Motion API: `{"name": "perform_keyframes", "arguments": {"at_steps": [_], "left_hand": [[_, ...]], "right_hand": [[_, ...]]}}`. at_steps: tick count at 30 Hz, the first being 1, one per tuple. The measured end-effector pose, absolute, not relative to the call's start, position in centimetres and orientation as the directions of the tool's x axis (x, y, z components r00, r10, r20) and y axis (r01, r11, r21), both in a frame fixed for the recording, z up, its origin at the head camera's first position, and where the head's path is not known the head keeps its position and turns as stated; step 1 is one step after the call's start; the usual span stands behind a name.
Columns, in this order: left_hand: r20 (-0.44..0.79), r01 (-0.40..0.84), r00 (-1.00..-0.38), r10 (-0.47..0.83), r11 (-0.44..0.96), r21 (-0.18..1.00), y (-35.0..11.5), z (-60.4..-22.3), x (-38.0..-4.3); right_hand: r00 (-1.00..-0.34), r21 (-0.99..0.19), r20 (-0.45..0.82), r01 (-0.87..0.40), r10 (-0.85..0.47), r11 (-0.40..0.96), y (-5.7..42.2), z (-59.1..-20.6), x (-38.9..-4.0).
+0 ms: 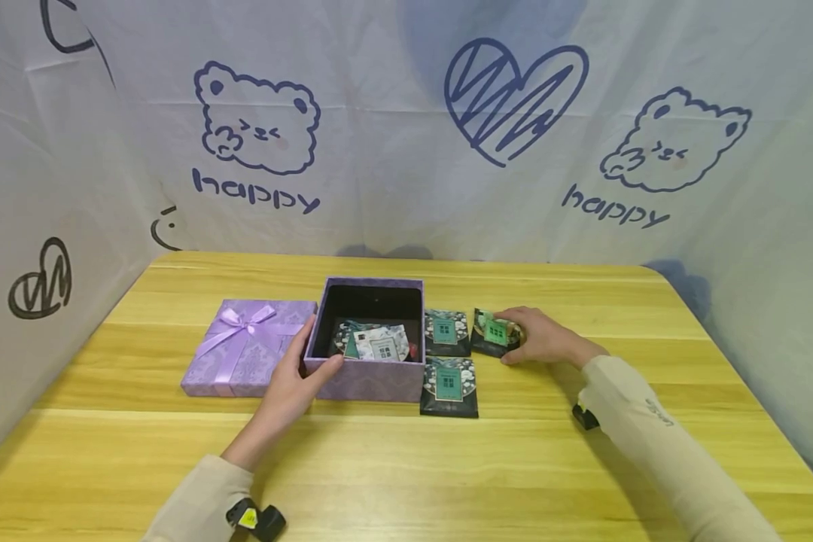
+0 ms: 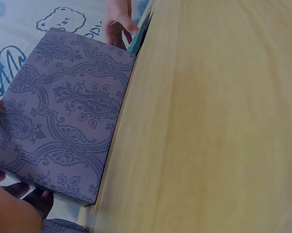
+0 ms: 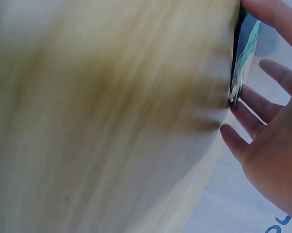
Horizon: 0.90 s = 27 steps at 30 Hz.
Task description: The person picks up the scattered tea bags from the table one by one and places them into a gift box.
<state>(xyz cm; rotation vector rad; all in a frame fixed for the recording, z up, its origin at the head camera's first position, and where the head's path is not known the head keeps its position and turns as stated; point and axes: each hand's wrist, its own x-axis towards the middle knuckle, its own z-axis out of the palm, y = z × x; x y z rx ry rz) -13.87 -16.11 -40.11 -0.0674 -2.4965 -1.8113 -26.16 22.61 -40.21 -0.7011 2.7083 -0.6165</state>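
- the right hand (image 1: 542, 336) holds a flat black packet with a bright green label (image 1: 493, 331). the thumb is on the near side and the fingers are on the far side. this packet is at the right end of the packets, and i cannot tell if it lies all the way flat.
- the left hand (image 1: 301, 380) grips the near left corner of an open purple box made of patterned card (image 1: 369, 382). its thumb is over the front rim and its fingers are on the left side.
- the box sits on a yellow wooden table (image 1: 549, 467). inside it, a white flowery packet with a pale label (image 1: 379, 342) lies partly over a dark flowery packet (image 1: 348, 337). a small red thing (image 1: 413, 351) shows beside them, too small to tell.
- a flat black packet with a teal label (image 1: 447, 330) lies just to the right of the box. a second black packet with a teal label (image 1: 449, 384) lies nearer the person, by the front right corner.
- a flat purple lid (image 1: 260, 365) with a shiny lilac ribbon bow (image 1: 246, 319) lies left of the box.
- a white cloth with blue drawings (image 1: 379, 150) hangs behind, with bears and a heart.
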Motion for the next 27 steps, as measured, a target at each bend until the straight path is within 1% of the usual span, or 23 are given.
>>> {"name": "perform_keyframes", "arguments": {"at_steps": [8,14,27], "left_hand": [[0.084,0.079,-0.996,-0.003,0.306,0.949,-16.1,-40.0,-13.8],[0.074,0.071,-0.997,0.000,0.294,0.953,-16.1,-40.1,-13.8],[0.075,0.071,-0.997,0.000,0.318,0.946,-16.0,-40.0,-13.8]], "right_hand": [[-0.860,-0.477,-0.139,-0.376,-0.491,0.795,22.5,-39.8,-25.9],[-0.860,-0.471,-0.119,-0.391,-0.496,0.791,22.6,-39.6,-25.7],[-0.851,-0.470,-0.080,-0.428,-0.520,0.772,22.5,-39.0,-25.2]]}}
